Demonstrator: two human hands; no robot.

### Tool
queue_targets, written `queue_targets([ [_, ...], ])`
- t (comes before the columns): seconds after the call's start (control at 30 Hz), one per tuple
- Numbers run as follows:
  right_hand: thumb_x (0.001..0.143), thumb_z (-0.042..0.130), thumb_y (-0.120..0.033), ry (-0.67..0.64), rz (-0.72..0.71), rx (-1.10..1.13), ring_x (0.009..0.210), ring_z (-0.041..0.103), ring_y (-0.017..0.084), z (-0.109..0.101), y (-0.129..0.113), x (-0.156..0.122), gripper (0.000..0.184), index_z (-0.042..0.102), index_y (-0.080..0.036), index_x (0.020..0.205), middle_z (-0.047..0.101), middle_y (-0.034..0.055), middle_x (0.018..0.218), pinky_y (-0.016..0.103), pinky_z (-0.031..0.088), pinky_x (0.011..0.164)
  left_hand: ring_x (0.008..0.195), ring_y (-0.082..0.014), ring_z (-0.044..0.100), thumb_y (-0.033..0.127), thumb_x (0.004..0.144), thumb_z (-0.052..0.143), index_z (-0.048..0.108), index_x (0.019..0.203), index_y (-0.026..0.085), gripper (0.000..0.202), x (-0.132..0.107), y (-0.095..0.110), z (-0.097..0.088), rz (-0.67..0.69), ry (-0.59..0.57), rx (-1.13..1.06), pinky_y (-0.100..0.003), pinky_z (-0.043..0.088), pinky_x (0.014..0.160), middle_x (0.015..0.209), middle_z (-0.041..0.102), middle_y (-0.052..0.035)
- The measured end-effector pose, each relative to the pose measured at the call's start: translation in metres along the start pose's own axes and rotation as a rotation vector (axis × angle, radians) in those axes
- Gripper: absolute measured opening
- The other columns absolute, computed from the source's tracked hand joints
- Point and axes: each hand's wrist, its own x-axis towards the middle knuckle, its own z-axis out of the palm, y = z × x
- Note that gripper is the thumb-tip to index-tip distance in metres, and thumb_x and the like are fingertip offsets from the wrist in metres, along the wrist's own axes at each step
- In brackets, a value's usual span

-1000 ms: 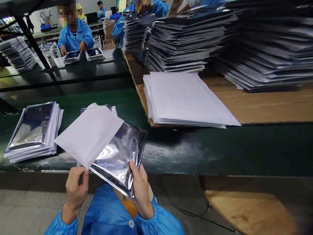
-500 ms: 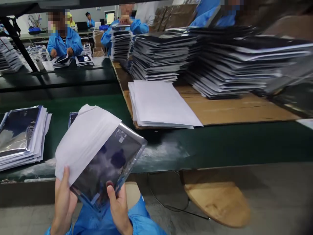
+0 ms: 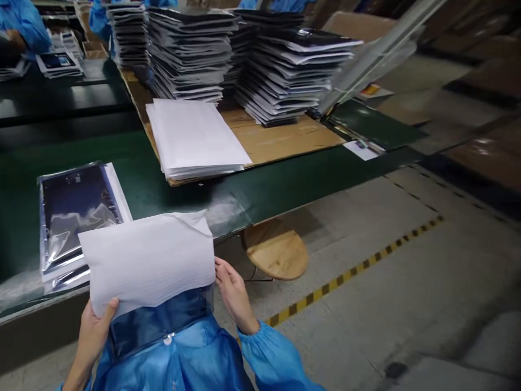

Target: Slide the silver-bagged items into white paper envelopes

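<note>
Above my lap I hold a white sleeve, which looks like thin foam or paper. A dark flat panel in clear plastic sticks out below its lower edge; the rest is hidden by the sleeve. My left hand grips the lower left corner, thumb on top and fingers underneath. At the right edge, my right hand pinches the sleeve's side beside the panel, its fingertips partly hidden. Just beyond the sleeve, a pile of similar dark bagged panels with white sheets lies on the green table.
Flat white sleeves lie stacked on a cardboard sheet. Tall stacks of sleeved panels stand behind them. A round wooden stool is beside the green table. Co-workers in blue sleeves sit across.
The view has swung right and down. The sleeve has turned to lie across, covering most of the panel. My right hand has moved from the panel's face to the sleeve's right edge.
</note>
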Motion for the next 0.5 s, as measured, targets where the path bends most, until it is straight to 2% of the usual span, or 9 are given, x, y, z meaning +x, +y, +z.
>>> queue_targets([
  [0.13, 0.071, 0.070, -0.044, 0.147, -0.039, -0.042, 0.068, 0.061, 0.017, 0.008, 0.024, 0.001, 0.033, 0.070, -0.014, 0.085, 0.071, 0.0054, 0.076, 0.027, 0.046, 0.063, 0.062, -0.0222, 0.061, 0.081, 0.043, 0.061, 0.061, 0.069, 0.017, 0.070, 0.002, -0.015, -0.001, 0.005, 0.009, 0.046, -0.032, 0.052, 0.056, 0.062, 0.065, -0.0057],
  [0.2, 0.069, 0.071, -0.045, 0.204, -0.025, -0.025, 0.066, 0.061, 0.016, 0.003, 0.036, -0.001, 0.034, 0.069, -0.014, 0.082, 0.071, 0.0047, 0.071, 0.027, 0.046, 0.061, 0.048, -0.0170, 0.051, 0.089, 0.043, 0.048, 0.052, 0.053, 0.019, 0.072, 0.000, -0.024, -0.003, 0.013, 0.034, 0.093, -0.028, 0.045, 0.044, 0.048, 0.054, -0.0025],
  [0.27, 0.068, 0.071, -0.046, 0.254, -0.003, -0.021, 0.067, 0.062, 0.017, -0.003, 0.048, -0.005, 0.035, 0.069, -0.014, 0.083, 0.071, 0.0054, 0.073, 0.028, 0.047, 0.063, 0.044, -0.0138, 0.043, 0.092, 0.044, 0.042, 0.046, 0.046, 0.020, 0.072, -0.003, -0.032, -0.002, 0.013, 0.052, 0.141, -0.026, 0.038, 0.039, 0.043, 0.047, -0.0011],
  [0.37, 0.068, 0.071, -0.046, 0.315, 0.044, -0.035, 0.074, 0.065, 0.019, -0.012, 0.065, -0.012, 0.039, 0.068, -0.013, 0.087, 0.073, 0.0079, 0.081, 0.031, 0.050, 0.068, 0.051, -0.0161, 0.049, 0.089, 0.048, 0.045, 0.051, 0.052, 0.019, 0.071, -0.007, -0.040, 0.006, 0.032, 0.054, 0.149, -0.026, 0.044, 0.044, 0.052, 0.056, -0.0033],
  [0.5, 0.067, 0.071, -0.047, 0.326, 0.118, -0.053, 0.079, 0.066, 0.021, -0.024, 0.076, -0.023, 0.042, 0.068, -0.012, 0.090, 0.073, 0.0099, 0.086, 0.034, 0.051, 0.073, 0.073, -0.0240, 0.062, 0.086, 0.049, 0.050, 0.060, 0.068, 0.018, 0.072, -0.012, -0.053, 0.016, 0.032, 0.069, 0.132, -0.032, 0.053, 0.065, 0.071, 0.067, -0.0083],
])
